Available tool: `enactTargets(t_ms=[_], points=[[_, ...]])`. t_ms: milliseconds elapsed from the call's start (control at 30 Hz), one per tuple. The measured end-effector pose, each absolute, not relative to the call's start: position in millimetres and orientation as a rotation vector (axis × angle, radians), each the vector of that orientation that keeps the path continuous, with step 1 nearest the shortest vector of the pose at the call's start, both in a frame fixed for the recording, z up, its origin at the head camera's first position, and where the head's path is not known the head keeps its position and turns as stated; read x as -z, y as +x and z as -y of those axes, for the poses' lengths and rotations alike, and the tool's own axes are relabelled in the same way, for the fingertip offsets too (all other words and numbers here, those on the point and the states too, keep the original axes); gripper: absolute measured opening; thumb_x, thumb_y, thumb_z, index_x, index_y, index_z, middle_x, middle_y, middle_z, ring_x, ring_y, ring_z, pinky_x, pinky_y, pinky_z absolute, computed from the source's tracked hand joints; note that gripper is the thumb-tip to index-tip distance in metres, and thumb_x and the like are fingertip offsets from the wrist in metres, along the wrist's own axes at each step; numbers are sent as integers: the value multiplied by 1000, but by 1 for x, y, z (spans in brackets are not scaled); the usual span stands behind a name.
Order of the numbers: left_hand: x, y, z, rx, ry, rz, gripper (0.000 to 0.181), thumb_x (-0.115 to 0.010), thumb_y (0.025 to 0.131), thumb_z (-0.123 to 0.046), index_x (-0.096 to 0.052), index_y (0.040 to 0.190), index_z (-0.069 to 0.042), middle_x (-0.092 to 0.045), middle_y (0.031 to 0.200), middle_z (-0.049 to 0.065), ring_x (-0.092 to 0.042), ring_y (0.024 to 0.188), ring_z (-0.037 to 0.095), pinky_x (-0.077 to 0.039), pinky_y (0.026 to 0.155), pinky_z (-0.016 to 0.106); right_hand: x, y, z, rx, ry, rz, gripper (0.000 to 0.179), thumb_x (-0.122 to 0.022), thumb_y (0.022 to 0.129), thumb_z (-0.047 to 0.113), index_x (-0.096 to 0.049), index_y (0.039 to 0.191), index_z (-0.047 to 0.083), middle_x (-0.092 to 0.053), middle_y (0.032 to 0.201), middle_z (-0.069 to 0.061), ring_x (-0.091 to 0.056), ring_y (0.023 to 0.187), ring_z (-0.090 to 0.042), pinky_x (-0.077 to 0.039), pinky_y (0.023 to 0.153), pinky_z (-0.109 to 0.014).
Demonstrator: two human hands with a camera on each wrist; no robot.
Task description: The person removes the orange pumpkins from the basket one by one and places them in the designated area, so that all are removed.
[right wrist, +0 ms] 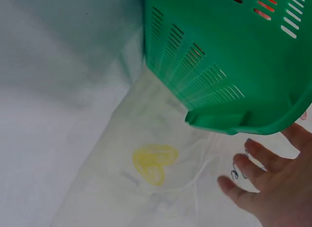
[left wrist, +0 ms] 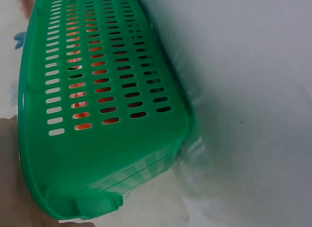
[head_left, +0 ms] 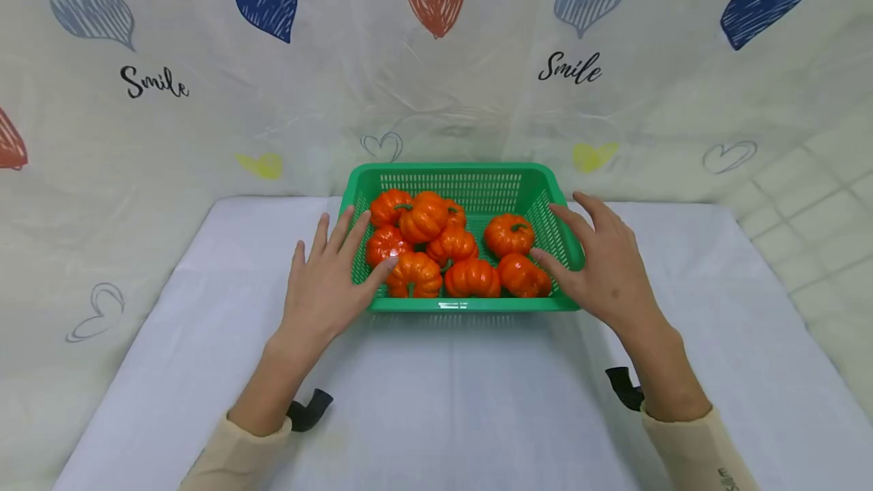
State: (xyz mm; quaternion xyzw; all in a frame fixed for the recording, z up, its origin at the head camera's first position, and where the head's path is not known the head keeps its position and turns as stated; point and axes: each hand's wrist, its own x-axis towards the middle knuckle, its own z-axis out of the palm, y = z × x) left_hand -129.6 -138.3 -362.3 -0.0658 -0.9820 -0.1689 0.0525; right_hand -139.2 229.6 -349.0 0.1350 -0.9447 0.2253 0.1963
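A green plastic basket (head_left: 464, 305) with slotted walls stands on the white-covered table and holds several small, glossy orange pumpkins (head_left: 424, 217). At its left end is my left hand (head_left: 327, 279), fingers spread and fairly straight, thumb over the front left corner near a pumpkin. My right hand (head_left: 607, 271) is at the right end, fingers loosely bent and apart, thumb tip over the rim. Neither hand grips anything. In the right wrist view, the right fingers (right wrist: 253, 173) hang beside the basket's end wall (right wrist: 195, 66); whether they touch it is unclear. The left wrist view mostly shows the slotted front wall (left wrist: 102, 56).
A white cloth (head_left: 450, 400) covers the table. Behind it hangs a pale sheet (head_left: 436, 89) printed with hearts and the word "Smile", close to the basket's back rim. Black straps (head_left: 310, 410) show at both wrists, next to light sleeves (head_left: 239, 453).
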Motion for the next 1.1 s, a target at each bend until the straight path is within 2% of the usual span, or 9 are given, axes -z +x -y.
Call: enactTargets(t_ms=[100, 233, 433, 767, 1100], points=[[364, -129, 139, 556, -197, 2981, 85, -41, 98, -77, -21, 168, -32, -17, 177, 0, -10, 164, 37, -17, 122, 74, 349, -141, -229, -655, 425, 2599, 61, -85, 86, 30, -64, 139, 7, -53, 151, -23, -49, 137, -46, -37, 109, -70], [365, -128, 142, 607, -197, 2956, 86, -41, 97, -78, -25, 167, -29, -21, 176, 0, -16, 163, 36, -24, 120, 71, 347, -143, -226, -676, 463, 2572, 57, -85, 86, 25, -65, 136, 4, -59, 143, -22, -53, 132, -45, -40, 105, -67], [368, -125, 145, 679, -221, 2913, 83, -45, 97, -77, -34, 164, -29, -26, 174, -3, -25, 160, 34, -36, 115, 68, 345, -143, -222, -748, 493, 2616, 52, -82, 89, 22, -65, 135, 4, -59, 140, -17, -51, 133, -39, -45, 106, -62], [371, -123, 149, 760, -224, 2894, 85, -54, 95, -75, -37, 163, -27, -24, 174, -2, -32, 157, 31, -43, 109, 67, 345, -141, -216, -800, 558, 2707, 40, -81, 91, 18, -68, 127, 7, -62, 133, -12, -55, 128, -34, -52, 100, -60], [374, -119, 153, 781, -157, 2955, 92, -55, 92, -78, -33, 164, -23, -16, 176, 3, -33, 156, 36, -44, 110, 65, 342, -141, -214, -773, 649, 2805, 39, -81, 91, 19, -69, 126, 7, -61, 130, -11, -59, 125, -34, -52, 102, -57]])
